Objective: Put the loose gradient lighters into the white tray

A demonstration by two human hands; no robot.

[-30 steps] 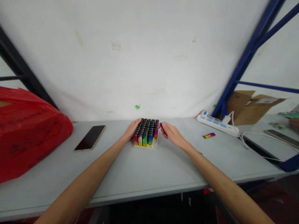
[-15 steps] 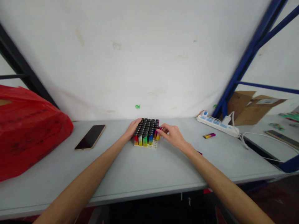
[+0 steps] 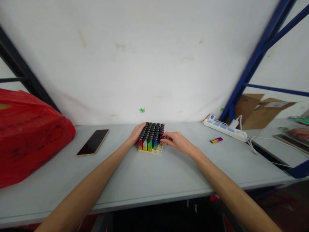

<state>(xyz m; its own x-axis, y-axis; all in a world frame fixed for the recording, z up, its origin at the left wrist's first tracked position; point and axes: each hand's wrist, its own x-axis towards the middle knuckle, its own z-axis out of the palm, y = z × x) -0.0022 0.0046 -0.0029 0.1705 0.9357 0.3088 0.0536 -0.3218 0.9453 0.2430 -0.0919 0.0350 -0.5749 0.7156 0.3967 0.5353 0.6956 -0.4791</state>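
Lighters with black tops and bright two-tone bodies [image 3: 150, 145] stand upright in close rows in a white tray [image 3: 156, 151] at the middle of the table. The tray's front right corner shows bare slots. My left hand [image 3: 137, 133] grips the block along its left side, its fingertips at the back left. At the right side, my right hand [image 3: 175, 140] pinches a lighter [image 3: 163, 137] by its black top, close beside the others. My fingers hide much of that lighter. Farther right, a loose purple and yellow lighter [image 3: 216, 140] lies on the table.
A dark-screened phone [image 3: 93, 142] lies to the left, near a red plastic bag [image 3: 33, 135]. On the right are a white power strip [image 3: 225, 129] with cables, a blue metal frame [image 3: 252, 67] and a cardboard box [image 3: 262, 112]. Another person's hand [image 3: 299, 132] appears at the far right.
My right hand has shifted slightly down and tilted over the lighter it pinches. My left hand has stayed put. Another person's hand has come into view at the far right.
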